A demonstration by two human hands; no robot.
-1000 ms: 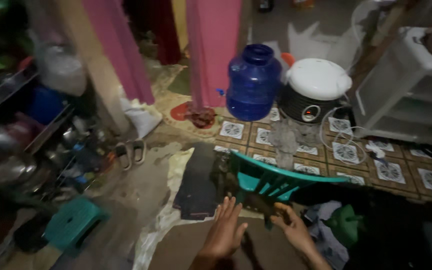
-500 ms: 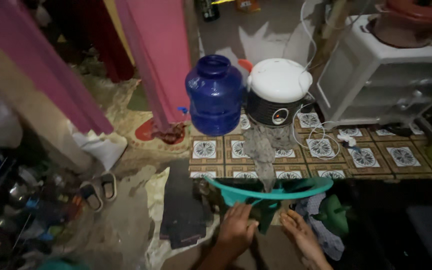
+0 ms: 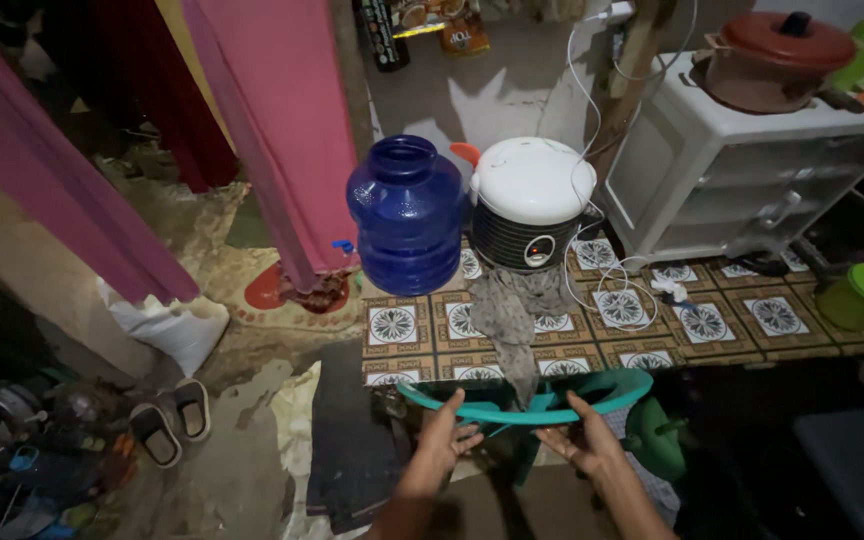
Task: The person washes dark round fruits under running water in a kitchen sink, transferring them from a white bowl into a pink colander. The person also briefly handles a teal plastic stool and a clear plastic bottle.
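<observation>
Two hands, the left hand (image 3: 444, 440) and the right hand (image 3: 580, 440), grip one teal basin (image 3: 527, 392). On the tiled floor (image 3: 392, 325) stand one blue water jug (image 3: 407, 215) and one rice cooker (image 3: 532, 205), near one grey cloth (image 3: 512, 315). Two sandals (image 3: 167, 420) lie by the bare floor's left edge. One red pot (image 3: 777, 55) tops the white cabinet (image 3: 752, 165).

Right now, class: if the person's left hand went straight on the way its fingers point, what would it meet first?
The left hand already grips the teal basin by its rim, fingers pointing up and ahead. Beyond the rim, it would probably meet the grey cloth first, though depth is unclear.
</observation>
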